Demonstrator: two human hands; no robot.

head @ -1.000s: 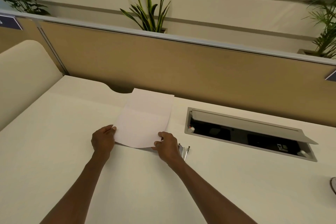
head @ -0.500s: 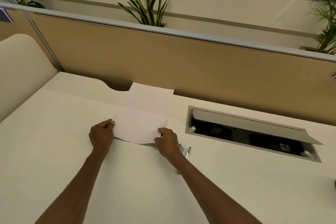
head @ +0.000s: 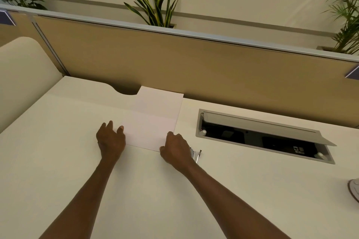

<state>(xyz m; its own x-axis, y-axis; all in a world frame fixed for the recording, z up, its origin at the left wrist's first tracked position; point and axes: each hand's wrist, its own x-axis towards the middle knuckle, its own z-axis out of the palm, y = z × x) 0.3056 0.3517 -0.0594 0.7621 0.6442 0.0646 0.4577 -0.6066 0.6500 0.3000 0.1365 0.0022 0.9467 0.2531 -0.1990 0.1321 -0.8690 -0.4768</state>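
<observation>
A white sheet of paper (head: 153, 120) lies flat on the cream desk (head: 58, 161), its far edge near the divider. My left hand (head: 110, 139) rests on the desk at the sheet's near left side, fingers spread and relaxed, thumb tip touching the paper's edge. Over the sheet's near right corner sits my right hand (head: 175, 148), fingers curled and pinching that corner, which is hidden beneath it.
A small shiny metal object (head: 196, 154) lies just right of my right hand. Further right, a recessed cable box (head: 262, 137) has its grey lid open. A tan divider panel (head: 194, 60) backs the desk. A round white object (head: 354, 188) shows at the right edge.
The sheet's near edge, held lifted and bowed before, now lies flat on the desk. My left hand has released its pinch and opened beside the paper.
</observation>
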